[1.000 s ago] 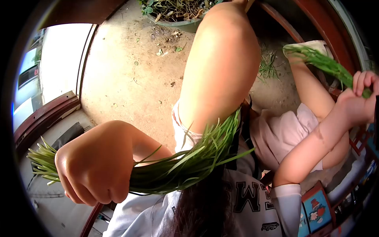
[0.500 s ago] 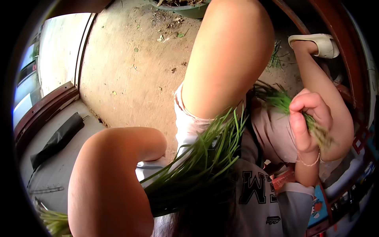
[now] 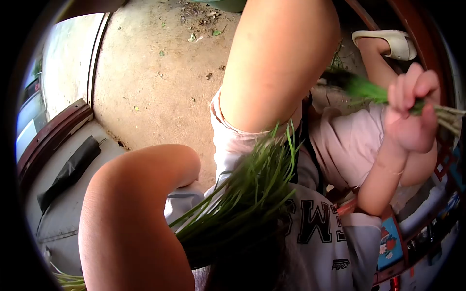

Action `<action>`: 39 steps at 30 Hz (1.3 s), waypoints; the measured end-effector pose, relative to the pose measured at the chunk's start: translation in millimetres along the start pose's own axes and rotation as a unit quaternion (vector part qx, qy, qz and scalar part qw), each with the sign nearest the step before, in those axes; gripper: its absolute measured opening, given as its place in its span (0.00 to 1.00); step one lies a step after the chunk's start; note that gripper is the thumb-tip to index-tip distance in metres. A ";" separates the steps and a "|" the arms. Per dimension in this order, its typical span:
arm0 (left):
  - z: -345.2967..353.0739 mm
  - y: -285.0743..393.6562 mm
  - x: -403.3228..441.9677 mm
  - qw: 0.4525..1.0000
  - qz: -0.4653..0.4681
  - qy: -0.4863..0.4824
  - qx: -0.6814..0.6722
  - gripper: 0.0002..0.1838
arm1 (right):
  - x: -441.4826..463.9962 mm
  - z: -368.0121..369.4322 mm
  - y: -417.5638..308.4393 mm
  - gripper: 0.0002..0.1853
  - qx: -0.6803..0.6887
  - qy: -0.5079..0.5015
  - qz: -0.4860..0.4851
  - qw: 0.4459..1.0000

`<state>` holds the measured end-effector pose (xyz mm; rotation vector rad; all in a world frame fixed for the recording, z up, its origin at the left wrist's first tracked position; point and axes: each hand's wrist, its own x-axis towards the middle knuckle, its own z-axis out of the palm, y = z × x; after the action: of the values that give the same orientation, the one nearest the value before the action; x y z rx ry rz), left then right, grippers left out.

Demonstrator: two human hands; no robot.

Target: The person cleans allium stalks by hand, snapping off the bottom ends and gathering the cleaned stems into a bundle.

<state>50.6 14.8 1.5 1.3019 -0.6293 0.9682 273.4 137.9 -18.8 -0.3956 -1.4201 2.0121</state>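
My right hand (image 3: 412,109), raised at the right, has its fingers bent around a small bunch of chives (image 3: 366,90). Their blurred green leaves point left and their pale stem ends (image 3: 449,118) stick out to the right. A larger bundle of long chives (image 3: 242,194) lies across my lap and chest, partly behind my left arm (image 3: 131,208). Pale stems (image 3: 70,280) show beyond that arm at the lower left. The bent left arm fills the lower left, but its hand cannot be seen.
Soil and leaf scraps (image 3: 206,17) litter the concrete floor (image 3: 150,82) near the rim of a green tub (image 3: 223,4). A folded black umbrella-like item (image 3: 70,172) lies on a grey surface at left. A pale slipper (image 3: 388,43) is on my foot at upper right.
My right hand has moved up and to the right with the small bunch of chives, its stems now pointing right instead of down. The view has shifted slightly.
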 end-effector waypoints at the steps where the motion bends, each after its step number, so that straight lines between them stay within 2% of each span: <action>1: -3.2 -2.5 1.2 1.000 -0.007 -0.001 0.000 0.13 | 6.1 -0.4 -5.3 0.12 0.016 0.012 -0.018 1.000; 5: -10.4 -7.8 4.1 1.000 -0.011 -0.012 -0.016 0.13 | 28.5 -3.9 -21.7 0.10 0.043 0.025 -0.111 0.993; 13: 22.6 17.7 14.4 0.996 0.033 -0.039 -0.074 0.13 | 78.3 -29.1 -24.8 0.11 0.021 0.015 -0.293 0.956; 17: 33.0 17.6 28.1 0.996 0.023 -0.044 -0.073 0.13 | 93.3 -36.3 -39.9 0.10 -0.093 0.068 -0.349 0.930; 22: 41.8 18.9 41.8 0.997 -0.002 -0.045 -0.061 0.13 | 98.3 -29.8 -55.1 0.09 -0.171 0.086 -0.412 0.891; 24: 33.2 20.0 39.4 0.997 -0.001 -0.040 -0.067 0.13 | 113.1 -36.8 -49.8 0.08 -0.238 0.098 -0.397 0.881; 27: 31.1 21.3 45.9 0.997 0.005 -0.044 -0.066 0.13 | 139.1 -54.0 -68.7 0.08 -0.388 0.163 -0.372 0.827; 28: 30.2 24.6 47.9 0.997 0.007 -0.050 -0.060 0.13 | 145.5 -57.9 -85.5 0.09 -0.415 0.213 -0.358 0.809; 30: 29.3 27.5 56.6 0.997 0.004 -0.062 -0.036 0.12 | 140.3 -53.2 -102.8 0.10 -0.323 0.301 -0.254 0.861; 32: 26.4 30.6 64.4 0.998 0.012 -0.058 -0.015 0.12 | 124.6 -41.9 -102.7 0.10 -0.270 0.346 -0.151 0.886; 33: 20.8 30.7 68.1 0.999 0.031 -0.036 -0.007 0.15 | 114.3 -41.9 -100.5 0.08 -0.272 0.299 -0.096 0.910; 34: 9.3 30.9 71.1 0.998 0.028 -0.058 -0.005 0.15 | 103.2 -41.4 -98.9 0.09 -0.275 0.255 -0.040 0.926; 35: -3.2 29.5 75.6 0.998 0.065 -0.024 0.006 0.17 | 92.6 -33.2 -101.5 0.08 -0.273 0.211 -0.034 0.938; 37: -15.8 18.0 87.5 0.987 0.138 0.084 0.023 0.21 | 64.9 -11.6 -110.1 0.06 -0.223 0.133 0.069 0.963; 38: -23.8 9.3 97.5 0.972 0.193 0.130 0.041 0.20 | 52.8 -4.1 -109.7 0.06 -0.247 0.103 0.046 0.962; 39: -39.7 9.6 105.3 0.973 0.172 0.152 0.039 0.21 | 45.5 -8.6 -105.5 0.06 -0.227 0.087 0.005 0.970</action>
<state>88.3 77.7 87.4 1.0996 -0.5931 1.4583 278.3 196.4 80.4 -0.7561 -1.7595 1.5995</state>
